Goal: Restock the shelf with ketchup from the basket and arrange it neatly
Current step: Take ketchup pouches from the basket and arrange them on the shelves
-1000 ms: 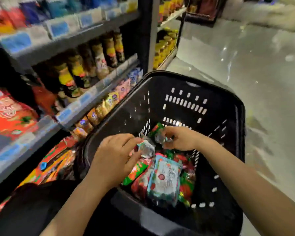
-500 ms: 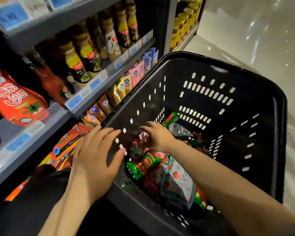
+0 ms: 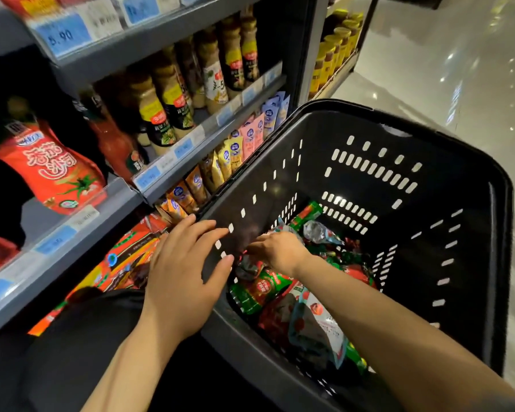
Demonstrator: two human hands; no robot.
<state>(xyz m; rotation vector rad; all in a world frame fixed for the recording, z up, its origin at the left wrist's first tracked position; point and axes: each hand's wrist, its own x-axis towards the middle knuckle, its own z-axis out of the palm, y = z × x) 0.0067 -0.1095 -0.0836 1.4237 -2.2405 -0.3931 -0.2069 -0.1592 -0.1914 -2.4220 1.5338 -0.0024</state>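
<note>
Beside grey shelves (image 3: pixel 72 254), basket (image 3: pixel 473 179) on glossy floor (image 3: pixel 458 69).

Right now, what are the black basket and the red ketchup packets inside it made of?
The basket looks like hard molded plastic with a dull matte finish: its stiff walls have neat punched slots. The ketchup packets seem to be thin, glossy plastic film, since they crinkle, sag and catch the light. Probably soft pouches, though I can't be sure.

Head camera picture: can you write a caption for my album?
Right hand digs among ketchup pouches in the black basket; left hand hovers open.
</note>
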